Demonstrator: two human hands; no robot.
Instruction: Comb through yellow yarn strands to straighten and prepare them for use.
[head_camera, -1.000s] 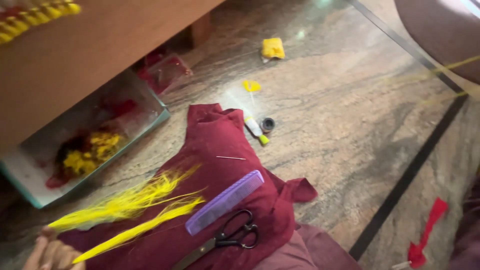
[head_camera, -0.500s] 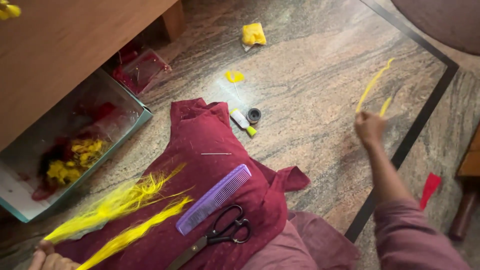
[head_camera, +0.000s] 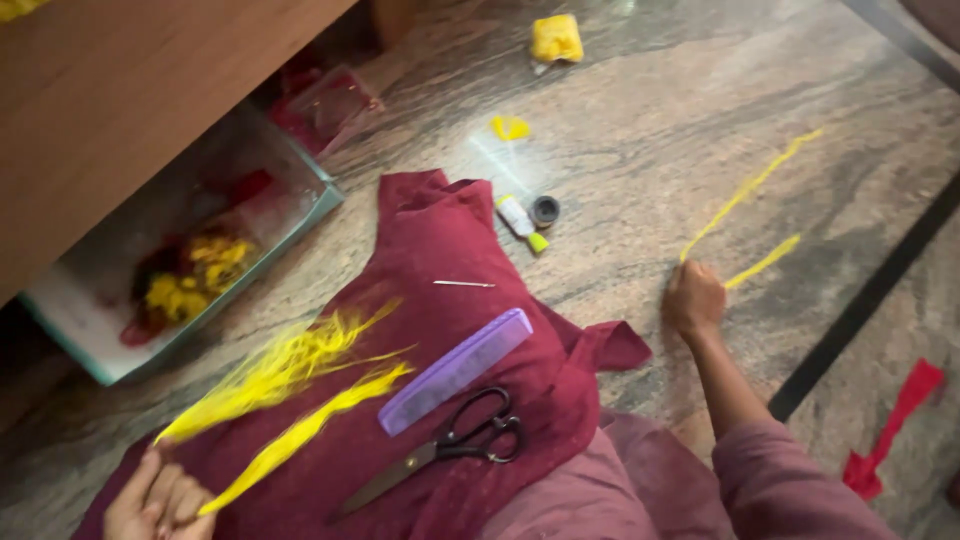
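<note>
Since half a second ago the right hand (head_camera: 693, 298) has come down from the air to the stone floor (head_camera: 640, 130), and the thin yellow strands (head_camera: 752, 220) it grips in a closed fist now lie stretched over the floor, away from the person. One strand is long and slightly curved, the other is short and straight. At the lower left, the left hand (head_camera: 158, 498) keeps its place as before, with its grip closed around the ends of two yellow tufts (head_camera: 290, 385), which are soft, feathery and frayed at the far tips. These tufts lie on a dark red cloth (head_camera: 440, 250), wrinkled and spread on the floor. On the same cloth are a flat purple comb (head_camera: 455, 370), scissors (head_camera: 440, 450) with black handles and shut blades, and a thin needle (head_camera: 463, 284). Just beside the cloth are a small white tube (head_camera: 521, 221) with a green cap and a little round dark cap (head_camera: 545, 210). A clear plastic box (head_camera: 190, 260) with yellow and red material inside stands partly under brown wooden furniture (head_camera: 130, 110). The floor is polished stone, brown-grey with veins, crossed by a black strip (head_camera: 865, 300); a red scrap (head_camera: 890, 425) lies beyond it.
</note>
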